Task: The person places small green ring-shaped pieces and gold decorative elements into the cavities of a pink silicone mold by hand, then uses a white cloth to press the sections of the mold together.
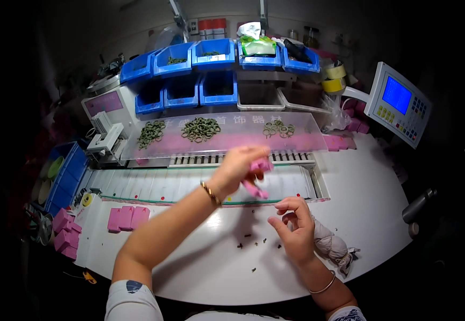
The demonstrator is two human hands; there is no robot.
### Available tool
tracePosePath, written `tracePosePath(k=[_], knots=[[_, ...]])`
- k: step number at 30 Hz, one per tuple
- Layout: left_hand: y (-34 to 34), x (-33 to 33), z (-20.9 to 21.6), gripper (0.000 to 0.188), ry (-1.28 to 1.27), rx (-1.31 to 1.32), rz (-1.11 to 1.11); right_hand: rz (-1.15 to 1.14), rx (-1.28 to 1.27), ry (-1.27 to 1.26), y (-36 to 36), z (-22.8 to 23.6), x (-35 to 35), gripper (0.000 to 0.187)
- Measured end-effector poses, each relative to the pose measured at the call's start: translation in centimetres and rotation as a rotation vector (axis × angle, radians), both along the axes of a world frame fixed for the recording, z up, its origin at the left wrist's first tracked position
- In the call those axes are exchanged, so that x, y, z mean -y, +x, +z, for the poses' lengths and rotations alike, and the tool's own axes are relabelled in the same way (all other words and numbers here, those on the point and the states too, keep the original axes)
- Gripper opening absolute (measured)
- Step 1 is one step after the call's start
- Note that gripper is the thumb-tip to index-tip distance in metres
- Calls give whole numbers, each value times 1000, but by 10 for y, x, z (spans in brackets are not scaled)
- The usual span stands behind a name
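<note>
On the left of the white table (200, 283), I see pink blocks (128, 218) set side by side, seemingly for easy reach. Mid-view, my left hand (237, 170) has fingers curled closed on a pink piece (255, 189) — one part or two, I cannot tell — apparently lifted clear of the small dark bits (240, 246). Rightward, my right hand (298, 235), thumb and fingers loosely parted, looks empty beside a whitish cloth bundle (326, 241).

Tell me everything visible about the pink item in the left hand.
The pink item shows as two patches, one higher and one lower; whether they join is hidden. Its surface looks matte, perhaps rubbery. The left hand holds it, seen against the long white strip behind; the right hand does not touch it.
</note>
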State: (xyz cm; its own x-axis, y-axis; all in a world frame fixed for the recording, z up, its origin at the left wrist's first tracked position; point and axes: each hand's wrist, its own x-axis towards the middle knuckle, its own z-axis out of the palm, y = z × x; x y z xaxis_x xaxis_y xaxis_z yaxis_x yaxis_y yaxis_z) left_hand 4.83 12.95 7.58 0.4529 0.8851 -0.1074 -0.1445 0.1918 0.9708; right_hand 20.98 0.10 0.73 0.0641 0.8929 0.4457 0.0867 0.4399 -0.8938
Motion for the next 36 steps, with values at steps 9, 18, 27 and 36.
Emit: tracePosePath(k=[9, 18, 27, 36], knots=[[0, 87, -63, 39, -405, 391, 198, 50, 562, 464, -21, 6, 8, 39], [-18, 116, -72, 61, -301, 444, 59, 47, 669, 582, -23, 11, 15, 37], [-30, 114, -69, 58, -445, 452, 125, 127, 1009, 798, -9, 17, 52, 39], [-31, 134, -61, 61, -420, 375, 182, -73, 1300, 45, 83, 14, 40, 70]])
